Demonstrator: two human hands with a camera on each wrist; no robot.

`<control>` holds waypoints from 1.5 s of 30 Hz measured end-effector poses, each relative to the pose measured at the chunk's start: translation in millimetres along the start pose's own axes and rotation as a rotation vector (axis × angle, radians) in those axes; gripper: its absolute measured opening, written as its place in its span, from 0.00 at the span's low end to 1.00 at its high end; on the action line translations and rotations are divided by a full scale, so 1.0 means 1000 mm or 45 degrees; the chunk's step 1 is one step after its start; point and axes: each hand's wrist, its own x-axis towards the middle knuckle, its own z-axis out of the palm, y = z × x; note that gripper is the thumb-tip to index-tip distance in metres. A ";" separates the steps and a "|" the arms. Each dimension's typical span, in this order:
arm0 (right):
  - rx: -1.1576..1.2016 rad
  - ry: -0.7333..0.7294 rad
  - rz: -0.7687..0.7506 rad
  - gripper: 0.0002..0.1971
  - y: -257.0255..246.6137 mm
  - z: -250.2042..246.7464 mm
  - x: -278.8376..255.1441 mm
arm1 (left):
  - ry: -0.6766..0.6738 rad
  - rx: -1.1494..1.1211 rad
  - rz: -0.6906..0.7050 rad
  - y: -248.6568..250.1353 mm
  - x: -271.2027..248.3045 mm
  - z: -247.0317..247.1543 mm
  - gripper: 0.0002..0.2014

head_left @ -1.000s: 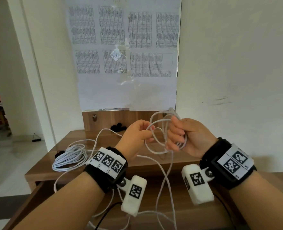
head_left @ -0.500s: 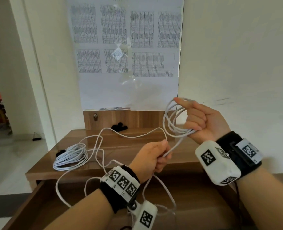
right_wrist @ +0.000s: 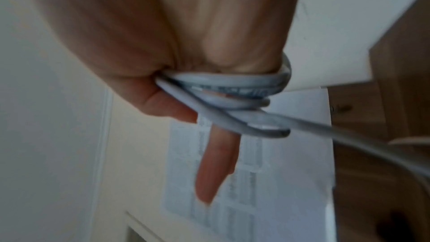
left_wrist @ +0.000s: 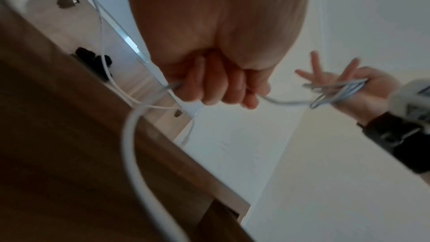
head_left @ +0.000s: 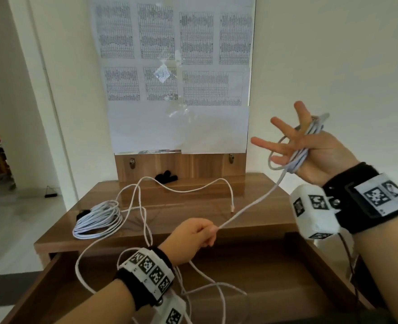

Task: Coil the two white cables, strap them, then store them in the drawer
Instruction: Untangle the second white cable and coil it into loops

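Observation:
One white cable (head_left: 249,204) runs taut from my left hand (head_left: 200,232) up to my right hand (head_left: 296,134). My left hand grips it in a fist (left_wrist: 223,91) above the open drawer (head_left: 275,277). My right hand is raised at the right with fingers spread; a few loops (right_wrist: 232,84) lie across its palm, and the thumb pins them. The cable's slack hangs down into the drawer. The second white cable (head_left: 97,218) lies coiled on the left of the wooden table (head_left: 193,206). Black straps (head_left: 166,177) sit at the table's back.
A wooden back panel (head_left: 193,163) with paper sheets (head_left: 174,66) above it stands behind the table. A white wall is close on the right. A loose cable end (head_left: 232,208) rests on the tabletop. The floor opens to the left.
My right hand has risen to the right and its fingers have spread out from a curl. My left hand has dropped and slid along the cable, which is now taut.

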 end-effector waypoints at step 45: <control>-0.784 -0.154 0.530 0.41 0.097 0.008 -0.020 | 0.502 0.152 0.400 0.079 0.031 -0.066 0.13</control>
